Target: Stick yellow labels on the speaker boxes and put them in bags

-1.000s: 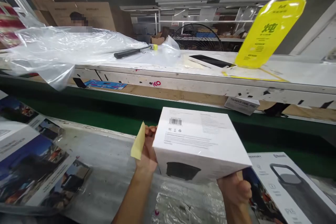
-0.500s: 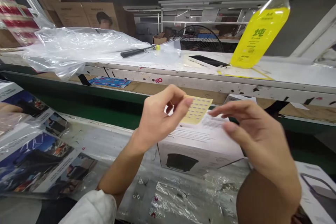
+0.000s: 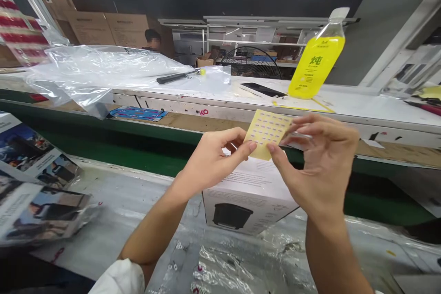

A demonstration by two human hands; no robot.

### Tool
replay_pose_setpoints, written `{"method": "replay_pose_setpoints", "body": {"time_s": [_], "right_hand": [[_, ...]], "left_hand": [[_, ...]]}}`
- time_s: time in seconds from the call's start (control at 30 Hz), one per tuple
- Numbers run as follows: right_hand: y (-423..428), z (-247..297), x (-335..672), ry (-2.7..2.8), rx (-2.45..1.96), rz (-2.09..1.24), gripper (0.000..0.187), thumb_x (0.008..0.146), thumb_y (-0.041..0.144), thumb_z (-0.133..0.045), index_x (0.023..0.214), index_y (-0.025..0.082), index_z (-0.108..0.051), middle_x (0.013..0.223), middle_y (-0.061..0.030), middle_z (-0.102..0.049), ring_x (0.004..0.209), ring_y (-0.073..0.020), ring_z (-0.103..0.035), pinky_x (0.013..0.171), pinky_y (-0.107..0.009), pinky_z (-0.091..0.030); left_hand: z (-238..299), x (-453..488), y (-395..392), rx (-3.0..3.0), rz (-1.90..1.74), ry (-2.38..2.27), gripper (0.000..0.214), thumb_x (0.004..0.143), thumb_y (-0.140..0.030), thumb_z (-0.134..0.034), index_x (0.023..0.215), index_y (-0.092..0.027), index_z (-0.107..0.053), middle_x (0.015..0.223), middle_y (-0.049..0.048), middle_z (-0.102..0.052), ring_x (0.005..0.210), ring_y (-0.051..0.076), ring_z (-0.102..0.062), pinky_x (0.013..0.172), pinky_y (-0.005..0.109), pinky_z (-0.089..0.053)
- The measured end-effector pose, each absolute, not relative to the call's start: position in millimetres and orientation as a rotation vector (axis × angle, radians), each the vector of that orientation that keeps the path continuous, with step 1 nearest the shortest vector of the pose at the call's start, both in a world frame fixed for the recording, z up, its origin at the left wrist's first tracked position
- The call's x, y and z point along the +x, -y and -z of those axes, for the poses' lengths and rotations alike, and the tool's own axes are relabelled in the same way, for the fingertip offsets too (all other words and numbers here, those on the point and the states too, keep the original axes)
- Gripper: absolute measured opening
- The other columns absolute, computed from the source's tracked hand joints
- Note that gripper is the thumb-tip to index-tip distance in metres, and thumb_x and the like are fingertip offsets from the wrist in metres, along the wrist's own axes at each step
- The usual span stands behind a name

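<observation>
A small yellow sticker sheet (image 3: 266, 130) with rows of tiny labels is held up between both hands. My left hand (image 3: 212, 161) pinches its lower left edge between thumb and fingers. My right hand (image 3: 319, 161) grips its right side, thumb at the lower edge and fingers curled over the top. Just below the hands a white product box (image 3: 246, 195) with a dark printed appliance on its front stands on the plastic-covered bench (image 3: 138, 211).
Printed cartons (image 3: 32, 183) lie at the left. Beyond a green conveyor belt (image 3: 113, 144), a white shelf (image 3: 241, 101) carries clear plastic sheeting (image 3: 93, 71), a black-handled tool (image 3: 172, 77), a phone (image 3: 262, 89) and a yellow bottle (image 3: 315, 62). A person is far behind.
Both hands let go of the white box, which now rests on the bench. The left hand brought the sticker sheet up, and the right hand has come in and taken its right side.
</observation>
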State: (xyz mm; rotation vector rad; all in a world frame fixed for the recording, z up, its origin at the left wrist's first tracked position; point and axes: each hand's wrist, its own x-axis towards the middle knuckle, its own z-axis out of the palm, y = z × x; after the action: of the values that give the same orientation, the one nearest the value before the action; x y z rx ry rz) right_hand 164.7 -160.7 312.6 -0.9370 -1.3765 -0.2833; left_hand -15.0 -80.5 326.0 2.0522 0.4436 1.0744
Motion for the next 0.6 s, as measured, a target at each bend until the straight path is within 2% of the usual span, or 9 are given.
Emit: {"method": "replay_pose_setpoints", "body": {"time_s": [0.1,0.23,0.37,0.6], "right_hand": [[163,-312,165,1.438,-1.000,0.646,0.033,0.080,0.015,-0.084,0.103,0.029,-0.065,0.111,-0.0056,-0.056,0.106,-0.0266,-0.061,0.092,-0.045,-0.053],[164,-316,163,1.636,-1.121,0.712,0.019,0.086,0.015,-0.078,0.098,0.028,-0.071,0.104,-0.0064,-0.061,0.098,-0.0262,-0.061,0.086,-0.045,-0.052],[159,-318,161,1.645,-1.078,0.688,0.020,0.087,0.012,-0.076,0.101,0.025,-0.070,0.101,-0.0060,-0.069,0.093,-0.0245,-0.065,0.087,-0.044,-0.052],[153,-319,162,1.723,-1.079,0.817,0.020,0.088,0.013,-0.077,0.103,0.024,-0.071,0.101,-0.0063,-0.074,0.091,-0.0234,-0.071,0.082,-0.040,-0.052]], "left_hand": [[-324,-15,81,2.027,-1.079,-0.469,0.019,0.099,-0.034,-0.063,0.095,-0.021,-0.074,0.086,0.0013,-0.075,0.083,0.017,-0.067,0.073,0.027,-0.051],[-324,-16,82,2.054,-1.088,-0.455,0.019,0.100,-0.033,-0.062,0.100,-0.022,-0.077,0.095,0.0022,-0.077,0.091,0.020,-0.068,0.076,0.028,-0.051],[-326,-17,81,2.092,-1.160,-0.448,0.016,0.099,-0.030,-0.062,0.098,-0.022,-0.076,0.092,0.0011,-0.077,0.085,0.018,-0.067,0.075,0.028,-0.050],[-324,-19,81,2.085,-1.222,-0.526,0.022,0.099,-0.037,-0.063,0.089,-0.021,-0.074,0.083,-0.0013,-0.075,0.078,0.016,-0.065,0.070,0.027,-0.046]]}}
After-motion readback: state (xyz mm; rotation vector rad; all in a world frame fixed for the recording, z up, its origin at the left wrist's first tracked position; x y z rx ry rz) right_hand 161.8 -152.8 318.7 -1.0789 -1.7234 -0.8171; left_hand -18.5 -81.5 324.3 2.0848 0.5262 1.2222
